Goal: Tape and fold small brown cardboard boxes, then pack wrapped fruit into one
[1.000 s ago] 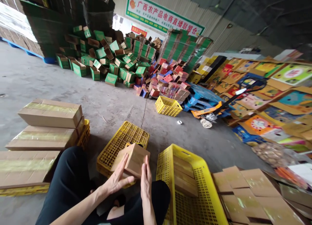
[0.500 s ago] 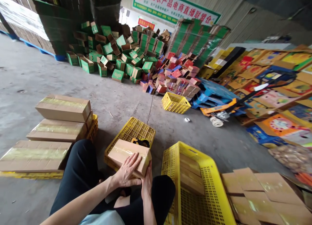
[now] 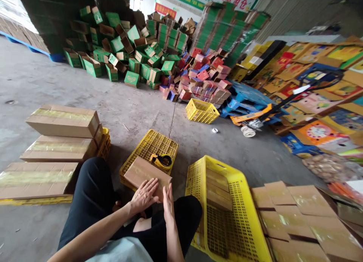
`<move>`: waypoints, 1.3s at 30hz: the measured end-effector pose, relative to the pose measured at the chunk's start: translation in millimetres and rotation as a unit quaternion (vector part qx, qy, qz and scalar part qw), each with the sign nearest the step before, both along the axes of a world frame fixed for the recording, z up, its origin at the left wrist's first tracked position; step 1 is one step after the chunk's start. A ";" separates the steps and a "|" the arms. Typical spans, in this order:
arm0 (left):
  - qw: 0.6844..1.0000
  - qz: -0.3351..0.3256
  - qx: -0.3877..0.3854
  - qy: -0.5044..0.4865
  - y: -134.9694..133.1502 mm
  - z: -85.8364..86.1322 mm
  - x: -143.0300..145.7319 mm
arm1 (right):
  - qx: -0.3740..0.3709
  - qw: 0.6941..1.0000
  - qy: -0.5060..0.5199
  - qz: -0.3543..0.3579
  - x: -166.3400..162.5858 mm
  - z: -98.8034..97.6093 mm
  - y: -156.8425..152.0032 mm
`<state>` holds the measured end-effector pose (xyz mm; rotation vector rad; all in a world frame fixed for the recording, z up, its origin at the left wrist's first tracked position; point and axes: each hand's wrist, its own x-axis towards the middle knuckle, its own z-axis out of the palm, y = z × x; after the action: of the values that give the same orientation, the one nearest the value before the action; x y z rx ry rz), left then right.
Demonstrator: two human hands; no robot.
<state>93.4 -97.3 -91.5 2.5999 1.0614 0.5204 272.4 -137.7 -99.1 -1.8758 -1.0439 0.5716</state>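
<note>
A brown cardboard box (image 3: 141, 171) rests on an upturned yellow plastic crate (image 3: 151, 139) in front of my knees. My left hand (image 3: 144, 195) lies flat on the near part of the box's upper face, fingers stretched out. Held upright, my right hand (image 3: 168, 204) touches or nearly touches the box's near right end, its fingers straight. Just behind the box, a yellow and black tape dispenser (image 3: 161, 160) lies on the crate. The underside of the box is hidden.
At my left, long taped cartons (image 3: 64, 120) sit on yellow crates. To my right stands a deep yellow crate (image 3: 241, 178) with several boxes inside, beside more taped boxes (image 3: 295, 216). Farther off are a small yellow crate (image 3: 201, 111), a pallet jack (image 3: 255, 120) and heaped green boxes (image 3: 132, 79).
The box has turned or tipped, showing a plain face instead of the taped one. More of the tape dispenser shows. Both hands stay at the box, and the view has tilted down slightly.
</note>
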 end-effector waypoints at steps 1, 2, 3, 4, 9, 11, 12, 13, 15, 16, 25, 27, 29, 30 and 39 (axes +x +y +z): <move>1.000 0.014 0.009 0.004 4.2 0.2 -3.5 | -0.005 1.000 -0.003 0.001 -2.1 -4.1 6.2; 0.999 0.032 0.017 0.007 9.2 0.8 -7.5 | -0.009 1.000 -0.003 0.003 -4.1 -8.3 11.9; 0.998 0.054 0.024 0.011 14.7 1.7 -12.1 | -0.010 1.000 -0.009 0.008 -6.0 -12.4 17.0; 0.996 0.077 0.030 0.014 20.5 2.6 -17.5 | -0.005 0.999 -0.031 0.014 -7.9 -15.9 21.3; 0.986 0.157 0.046 0.023 44.8 4.3 -52.1 | 0.031 0.976 -0.214 0.029 -14.9 -20.4 27.6; 0.979 0.196 0.047 0.027 49.1 2.3 -65.7 | 0.037 0.959 -0.279 0.024 -18.2 -15.3 22.9; 0.975 0.217 0.047 0.030 50.0 0.6 -71.8 | 0.043 0.946 -0.320 0.026 -20.5 -11.6 19.7; 0.971 0.233 0.047 0.033 50.4 -1.3 -77.1 | 0.049 0.931 -0.359 0.032 -23.6 -7.5 16.5; 0.969 0.240 0.046 0.038 50.1 -5.3 -84.9 | 0.063 0.911 -0.404 0.058 -31.8 1.4 11.1; 0.970 0.234 0.046 0.040 49.9 -7.1 -87.2 | 0.067 0.906 -0.411 0.073 -36.9 5.7 9.5; 0.970 0.235 0.040 0.047 52.2 -9.5 -81.4 | 0.021 0.909 -0.403 0.103 -77.8 20.8 21.4; 0.970 0.234 0.038 0.048 51.9 -8.8 -81.1 | 0.006 0.910 -0.400 0.111 -81.9 21.0 24.4; 0.971 0.232 0.036 0.047 51.5 -8.2 -81.4 | -0.007 0.913 -0.389 0.121 -85.3 22.1 27.4; 0.971 0.231 0.034 0.046 51.3 -7.9 -81.6 | -0.011 0.915 -0.383 0.125 -87.1 22.9 29.2; 0.971 0.234 0.027 0.040 51.7 -6.8 -81.0 | -0.015 0.913 -0.382 0.143 -110.0 22.6 51.3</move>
<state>12.5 -45.6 -98.3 2.4261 1.7264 0.5519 162.4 -86.4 -76.6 -2.0275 -1.8409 -0.0238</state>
